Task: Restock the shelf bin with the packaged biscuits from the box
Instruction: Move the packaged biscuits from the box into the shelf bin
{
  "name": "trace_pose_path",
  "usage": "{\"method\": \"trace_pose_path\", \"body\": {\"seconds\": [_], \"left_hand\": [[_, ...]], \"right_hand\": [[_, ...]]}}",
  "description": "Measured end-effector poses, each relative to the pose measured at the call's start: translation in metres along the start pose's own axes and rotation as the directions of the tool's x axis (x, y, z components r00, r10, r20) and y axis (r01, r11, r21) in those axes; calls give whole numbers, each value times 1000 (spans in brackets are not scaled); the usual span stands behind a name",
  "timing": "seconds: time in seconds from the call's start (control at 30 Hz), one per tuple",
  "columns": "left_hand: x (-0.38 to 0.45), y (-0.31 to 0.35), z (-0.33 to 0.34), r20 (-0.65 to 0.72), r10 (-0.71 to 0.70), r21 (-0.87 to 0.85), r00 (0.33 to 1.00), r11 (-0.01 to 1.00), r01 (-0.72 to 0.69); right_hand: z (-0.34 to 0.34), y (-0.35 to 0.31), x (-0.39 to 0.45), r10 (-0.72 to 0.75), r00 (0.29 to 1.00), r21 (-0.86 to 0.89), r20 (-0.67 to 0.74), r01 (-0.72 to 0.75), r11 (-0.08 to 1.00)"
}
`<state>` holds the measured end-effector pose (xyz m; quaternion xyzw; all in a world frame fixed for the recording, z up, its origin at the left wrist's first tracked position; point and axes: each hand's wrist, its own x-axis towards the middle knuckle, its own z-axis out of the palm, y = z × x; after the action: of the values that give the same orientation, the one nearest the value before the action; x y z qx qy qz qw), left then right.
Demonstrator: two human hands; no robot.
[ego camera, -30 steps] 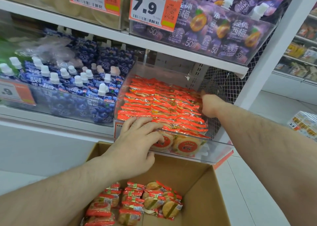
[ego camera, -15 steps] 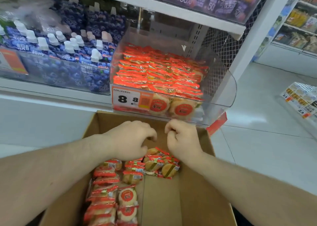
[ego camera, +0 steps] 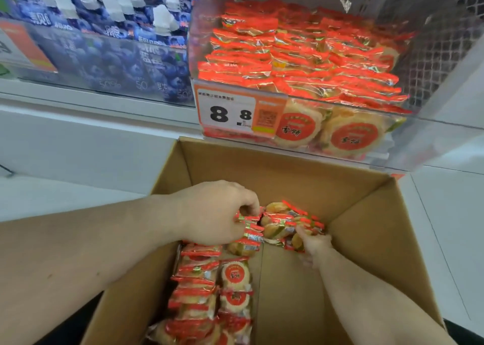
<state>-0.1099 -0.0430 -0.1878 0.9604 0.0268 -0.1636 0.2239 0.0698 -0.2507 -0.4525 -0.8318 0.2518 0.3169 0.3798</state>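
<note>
Reaching deep into the box (ego camera: 366, 213), left hand (ego camera: 217, 211) curls its fingers (ego camera: 248, 208) round biscuit packets (ego camera: 251, 224); right hand (ego camera: 314, 243) grasps another cluster (ego camera: 285, 224).

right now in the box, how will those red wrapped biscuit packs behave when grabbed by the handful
The biscuit packs probably feel light: each shows one thin round disc in film. The glossy crinkled wrappers look slippery, so a handful may shed a pack or two. The discs seem brittle, so a hard squeeze from the left hand or right hand could crack them.
</note>
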Motion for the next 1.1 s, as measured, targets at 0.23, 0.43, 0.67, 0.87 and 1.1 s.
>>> {"method": "trace_pose_path", "body": {"seconds": [0.23, 0.43, 0.67, 0.87, 1.1], "left_hand": [[1, -10, 3, 51, -83, -115, 995, 989, 88], [1, -9, 5, 212, -317, -372, 924, 848, 376], [-4, 10, 0, 304, -390, -900, 869, 183, 397], [-12, -10, 0, 91, -504, -883, 859, 358, 303], [-14, -30, 5, 164, -454, -746, 876, 524, 411]], "right_hand": [[-5, 8, -41, -12, 994, 82, -112, 21, 996], [-13, -6, -166, -435, 897, 139, -80, 442, 886], [1, -36, -265, -820, 553, 388, 149, 730, 562], [15, -13, -197, -531, 828, 136, 182, 513, 847], [74, 30, -109, -69, 960, -220, 273, 132, 966]]}}
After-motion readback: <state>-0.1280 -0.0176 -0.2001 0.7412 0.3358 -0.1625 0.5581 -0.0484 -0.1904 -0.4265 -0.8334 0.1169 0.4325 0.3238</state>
